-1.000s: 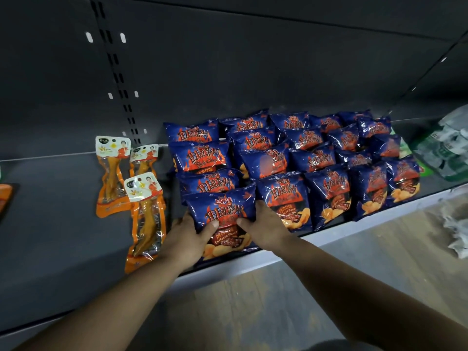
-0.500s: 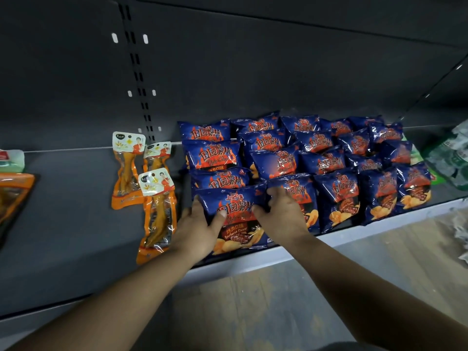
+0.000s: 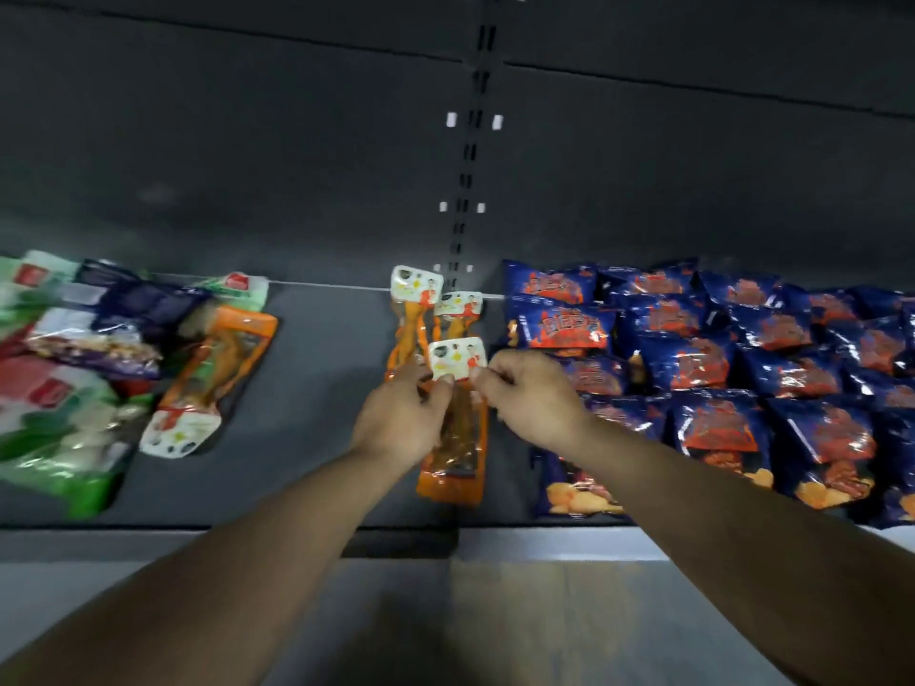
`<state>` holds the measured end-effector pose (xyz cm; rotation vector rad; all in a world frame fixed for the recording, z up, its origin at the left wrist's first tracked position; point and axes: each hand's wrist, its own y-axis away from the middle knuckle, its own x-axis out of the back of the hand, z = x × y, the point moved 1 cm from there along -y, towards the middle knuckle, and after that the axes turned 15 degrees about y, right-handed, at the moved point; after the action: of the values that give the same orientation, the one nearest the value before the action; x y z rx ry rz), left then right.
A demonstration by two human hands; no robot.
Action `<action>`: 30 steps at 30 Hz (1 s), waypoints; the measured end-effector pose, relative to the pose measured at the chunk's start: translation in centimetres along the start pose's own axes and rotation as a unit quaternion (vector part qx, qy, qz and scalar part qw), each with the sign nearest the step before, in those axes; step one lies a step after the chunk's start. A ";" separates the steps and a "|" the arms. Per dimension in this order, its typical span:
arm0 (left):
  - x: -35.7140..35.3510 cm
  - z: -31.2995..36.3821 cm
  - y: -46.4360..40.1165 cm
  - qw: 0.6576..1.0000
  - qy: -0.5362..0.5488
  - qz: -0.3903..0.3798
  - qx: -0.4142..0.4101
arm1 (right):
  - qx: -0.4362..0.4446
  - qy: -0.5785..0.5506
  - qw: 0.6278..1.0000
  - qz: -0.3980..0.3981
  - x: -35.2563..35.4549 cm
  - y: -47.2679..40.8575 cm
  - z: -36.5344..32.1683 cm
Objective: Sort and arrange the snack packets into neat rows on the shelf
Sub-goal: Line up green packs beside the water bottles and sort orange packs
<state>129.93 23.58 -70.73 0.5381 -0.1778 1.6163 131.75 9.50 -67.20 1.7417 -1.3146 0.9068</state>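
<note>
Three long orange packets with white header cards lie on the dark shelf (image 3: pixel 317 388). The nearest orange packet (image 3: pixel 458 453) lies lengthwise toward the shelf's front edge. My left hand (image 3: pixel 403 420) pinches its white card from the left, and my right hand (image 3: pixel 532 401) pinches the card's right corner. Two more orange packets (image 3: pixel 413 314) lie behind it by the back wall. Rows of blue chip packets (image 3: pixel 718 358) fill the shelf to the right, partly hidden by my right forearm.
A loose pile of green, white and purple packets (image 3: pixel 64 388) sits at the far left, with another orange packet (image 3: pixel 213 383) lying head-down beside it. A slotted upright (image 3: pixel 470 156) runs up the back wall. The shelf's front lip (image 3: pixel 544 544) crosses below my hands.
Both hands have left the front blue chip packet and moved left onto the nearest orange packet. The view has swung left, bringing the mixed pile into sight.
</note>
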 end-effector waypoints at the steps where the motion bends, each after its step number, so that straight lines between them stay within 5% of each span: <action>1: 1.3 -0.7 -0.2 1.000 -0.004 0.011 0.007 | 0.008 -0.001 1.000 -0.018 -0.6 -0.5 -1.0; 17: 18.0 -10.0 -2.7 0.963 -0.017 0.248 0.107 | 0.040 0.081 0.962 -0.256 -10.2 -6.9 -15.7; 22: 19.4 -12.3 -4.0 0.953 -0.113 0.190 0.208 | -0.009 0.037 0.969 -0.244 -13.1 -6.8 -16.7; 30: 17.1 -14.1 -5.2 0.945 -0.139 0.157 0.251 | -0.010 0.051 0.968 -0.246 -13.6 -5.7 -16.2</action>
<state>131.16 45.57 -76.57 1.1827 -0.0582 1.8996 132.83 30.68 -72.51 1.8596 -0.7659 0.6808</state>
